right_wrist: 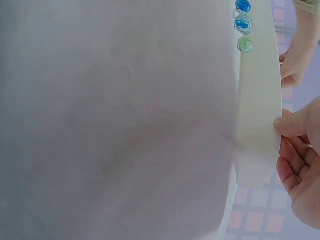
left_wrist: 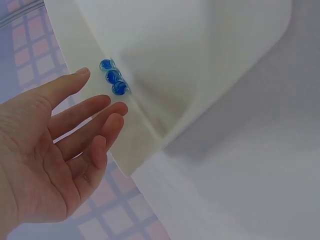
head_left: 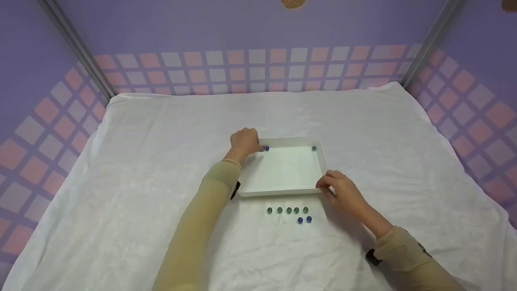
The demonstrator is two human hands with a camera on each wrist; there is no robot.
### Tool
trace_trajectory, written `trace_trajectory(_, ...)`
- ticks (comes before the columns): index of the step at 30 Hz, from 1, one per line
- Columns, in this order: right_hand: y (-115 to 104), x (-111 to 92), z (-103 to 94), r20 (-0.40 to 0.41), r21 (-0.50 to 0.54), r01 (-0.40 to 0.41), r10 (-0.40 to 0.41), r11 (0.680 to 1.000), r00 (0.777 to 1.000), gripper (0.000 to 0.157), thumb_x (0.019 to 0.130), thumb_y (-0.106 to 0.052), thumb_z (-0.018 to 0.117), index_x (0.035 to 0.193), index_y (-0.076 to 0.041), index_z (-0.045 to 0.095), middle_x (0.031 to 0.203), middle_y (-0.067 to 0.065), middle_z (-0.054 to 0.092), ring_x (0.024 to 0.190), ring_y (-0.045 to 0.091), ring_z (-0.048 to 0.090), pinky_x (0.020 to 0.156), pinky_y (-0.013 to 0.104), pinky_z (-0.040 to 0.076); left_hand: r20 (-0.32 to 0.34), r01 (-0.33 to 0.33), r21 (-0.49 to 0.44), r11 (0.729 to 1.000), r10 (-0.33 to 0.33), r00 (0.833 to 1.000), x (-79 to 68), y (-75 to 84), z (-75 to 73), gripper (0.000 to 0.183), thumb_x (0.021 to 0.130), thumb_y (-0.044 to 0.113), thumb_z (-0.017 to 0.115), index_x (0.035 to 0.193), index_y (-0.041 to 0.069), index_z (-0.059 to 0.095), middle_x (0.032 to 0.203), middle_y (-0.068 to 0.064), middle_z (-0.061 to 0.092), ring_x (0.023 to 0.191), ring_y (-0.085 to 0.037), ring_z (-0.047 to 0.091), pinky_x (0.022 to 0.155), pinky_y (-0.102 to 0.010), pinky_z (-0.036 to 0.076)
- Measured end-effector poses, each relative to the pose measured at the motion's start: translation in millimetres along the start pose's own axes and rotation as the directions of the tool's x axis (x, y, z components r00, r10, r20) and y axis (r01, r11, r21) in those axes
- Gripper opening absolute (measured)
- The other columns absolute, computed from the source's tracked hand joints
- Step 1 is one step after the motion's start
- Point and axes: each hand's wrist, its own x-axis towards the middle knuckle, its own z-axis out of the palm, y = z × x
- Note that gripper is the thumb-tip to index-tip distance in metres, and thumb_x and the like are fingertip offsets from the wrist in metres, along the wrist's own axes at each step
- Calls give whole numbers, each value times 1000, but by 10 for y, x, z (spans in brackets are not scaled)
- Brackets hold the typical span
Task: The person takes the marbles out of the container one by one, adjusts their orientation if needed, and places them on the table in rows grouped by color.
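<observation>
Purple panels (head_left: 262, 24) with pink and white squares stand beyond the tray, and only the head view shows how they enclose the white-draped worktop (head_left: 121, 182) on three sides. That view also takes in both tan sleeves (head_left: 194, 222), one to the left of the tray and the other towards its near right. The white tray (head_left: 278, 193) lies on the cloth, seen with all four walls from the head alone. At its far left corner is the left hand (head_left: 245, 141); the head view hides its inner side, but the left wrist view shows the fingers parted and loosely bent, gripping nothing, near the tray wall, though contact cannot be told. At the tray's near right corner the right hand (head_left: 341, 190) pinches the rim; the right wrist view makes this plain, thumb on one face and fingers behind. Five green marbles (head_left: 288, 210) sit in a row just in front of the tray, with two blue marbles (head_left: 309, 219) nearer the person. Inside, a bluish marble (head_left: 314, 148) sits in the far right corner; the left wrist view separates three touching blue ones (left_wrist: 113, 77) along the wall by the left hand, which the head view partly hides.
</observation>
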Motion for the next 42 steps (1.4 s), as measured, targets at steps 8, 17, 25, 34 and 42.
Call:
trace_trajectory(8, -18, 10, -13, 29, 15, -45, 44, 999, 999, 15, 83, 6, 72, 84, -10, 71, 83, 1, 61, 82, 16, 59, 74, 33, 54, 103, 110, -12, 994, -109, 989, -4, -4, -77, 50, 86, 38, 75, 122, 5, 65, 117, -10, 69, 89, -20, 56, 91, -42, 54)
trace_trajectory(17, -20, 8, -18, 25, 14, -39, 39, 999, 999, 16, 83, 5, 72, 84, -11, 71, 83, 2, 61, 81, 15, 59, 73, 32, 53, 74, 256, -75, 964, -251, 965, 60, 57, -2, 47, 85, 31, 76, 124, 7, 65, 119, -11, 70, 97, -21, 66, 88, -39, 56)
trace_trajectory(25, -28, 8, -26, 29, 6, -44, 44, 999, 999, 15, 83, 5, 73, 84, -10, 70, 83, 1, 60, 82, 15, 58, 74, 32, 53, -31, 299, -76, 951, -302, 953, 101, 106, 118, 19, 89, 17, 66, 103, 7, 74, 92, -6, 73, 69, -13, 55, 59, -28, 48)
trace_trajectory(34, -37, 29, -5, 32, 15, -42, 42, 999, 999, 15, 83, 5, 73, 85, -9, 70, 83, 0, 61, 82, 16, 59, 75, 33, 53, -195, 292, -79, 953, -302, 933, 46, 162, 206, 25, 98, 11, 52, 105, 7, 75, 96, -10, 76, 73, -14, 60, 73, -37, 59)
trace_trajectory(42, -24, 11, -9, 13, 14, -26, 26, 1000, 1000, 15, 81, 7, 73, 84, -8, 70, 82, 1, 60, 81, 16, 59, 72, 32, 53, -187, 345, -10, 939, -340, 922, 69, 289, 228, 26, 102, 16, 50, 111, 9, 74, 103, -9, 76, 93, -23, 73, 87, -43, 57)
